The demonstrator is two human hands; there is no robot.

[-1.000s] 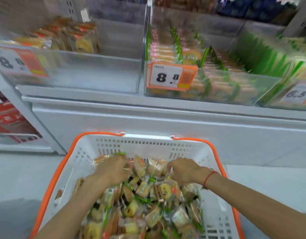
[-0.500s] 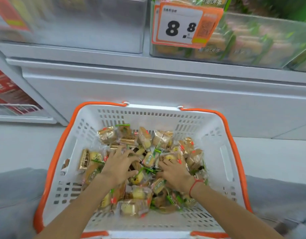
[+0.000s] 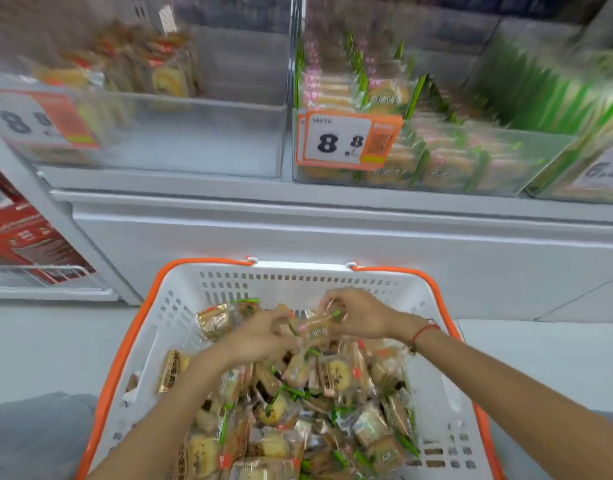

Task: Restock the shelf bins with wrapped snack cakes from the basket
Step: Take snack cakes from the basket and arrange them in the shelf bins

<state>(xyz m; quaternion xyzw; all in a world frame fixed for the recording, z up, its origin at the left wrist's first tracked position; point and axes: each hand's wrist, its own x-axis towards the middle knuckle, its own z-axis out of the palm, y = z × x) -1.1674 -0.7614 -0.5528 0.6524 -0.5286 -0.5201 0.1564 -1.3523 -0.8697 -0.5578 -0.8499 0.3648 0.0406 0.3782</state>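
Both hands are over the far part of the white plastic basket with an orange rim (image 3: 180,327). The right hand (image 3: 362,315) has its fingers curled and pinches a small clear-wrapped snack cake with a green edge (image 3: 317,329), lifted a little above the pile. The left hand (image 3: 260,336) is just beside it, with fingers bent toward the same cake; whether it really grips the wrapper, I cannot tell. A thin red string bracelet (image 3: 424,332) is on the right wrist. The basket holds a loose heap of wrapped snack cakes (image 3: 298,410), yellow and brown, in clear and gold wrappers with green and red ends. Behind the basket stands a white shelf unit (image 3: 332,244). On it, the clear plastic bin on the left (image 3: 201,140) is only partly filled, with a few blurred cakes at its back. The clear bin in the middle (image 3: 471,157) is packed with rows of green-edged cakes, and an orange-framed price tag reading 8.8 (image 3: 346,140) is on its front. At the right edge, another bin shows a tag reading 6.5 (image 3: 606,171).
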